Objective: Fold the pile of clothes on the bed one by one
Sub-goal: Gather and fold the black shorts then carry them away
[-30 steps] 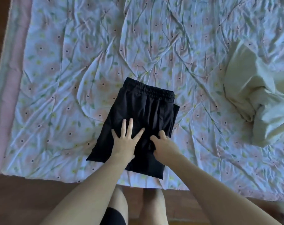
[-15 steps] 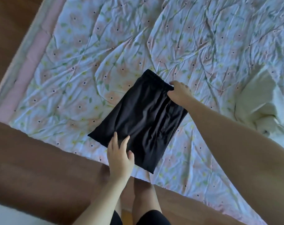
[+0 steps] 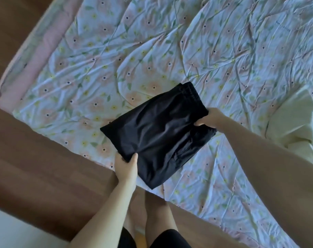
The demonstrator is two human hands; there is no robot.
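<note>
I watch my left hand (image 3: 126, 164) and right hand (image 3: 210, 118) each pinch an edge of the folded black shorts (image 3: 157, 133) on the bed (image 3: 223, 59), a cream garment (image 3: 293, 126) seemingly still unfolded

Black shorts (image 3: 157, 135), seemingly smooth cloth

Dim, cool daylight, brighter toward the right edge of the bed (image 3: 223, 51). Soft shadows in the creases. Slight motion blur, wide-angle bending at the edges.

Folded black shorts (image 3: 157, 133), waistband away, near bed's edge
</note>
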